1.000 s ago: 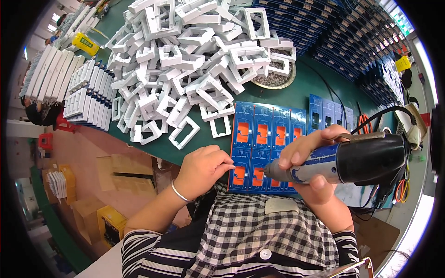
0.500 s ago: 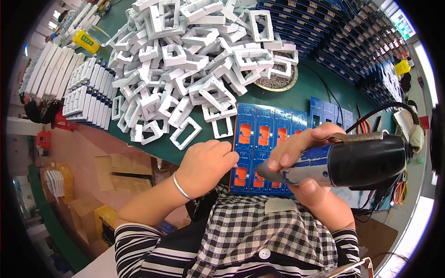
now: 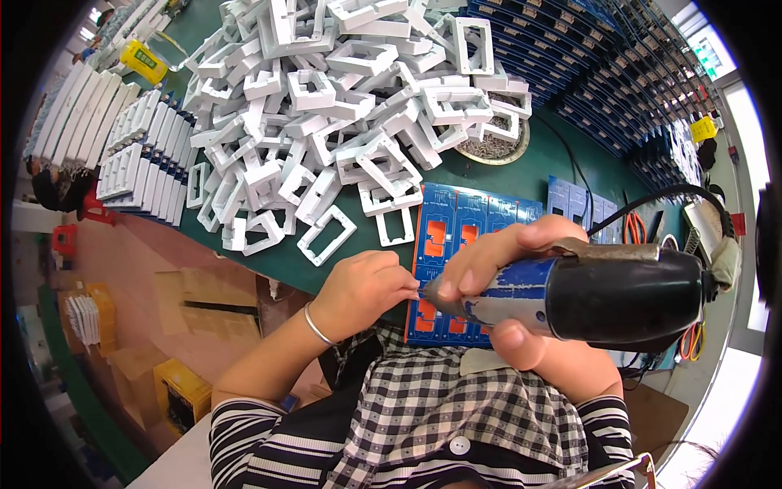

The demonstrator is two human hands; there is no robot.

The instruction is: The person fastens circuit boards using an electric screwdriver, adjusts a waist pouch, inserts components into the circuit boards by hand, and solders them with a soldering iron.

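Observation:
My right hand point(image 3: 498, 269) is wrapped round an electric screwdriver point(image 3: 623, 293) with a black body and a worn blue and silver front. The screwdriver lies nearly level, its tapered nose pointing left. My left hand point(image 3: 362, 292), with a silver bangle at the wrist, has its fingertips pinched together right at that nose. Whatever the pinch holds is too small to make out. Under both hands lies a blue circuit board panel point(image 3: 445, 200) with orange showing through its cutouts. The screwdriver and my right hand hide much of its right half.
A big heap of white plastic frames point(image 3: 326, 236) covers the table's far left. Behind the panel stands a round dish of small screws point(image 3: 497, 151). Blue boards point(image 3: 562, 65) are stacked far right, near another blue panel point(image 3: 570, 196). A black cable point(image 3: 652, 196) runs from the screwdriver.
The screwdriver has moved left in my right hand, bringing its nose from over the panel to my left fingertips. My left fingers have stretched forward into a pinch.

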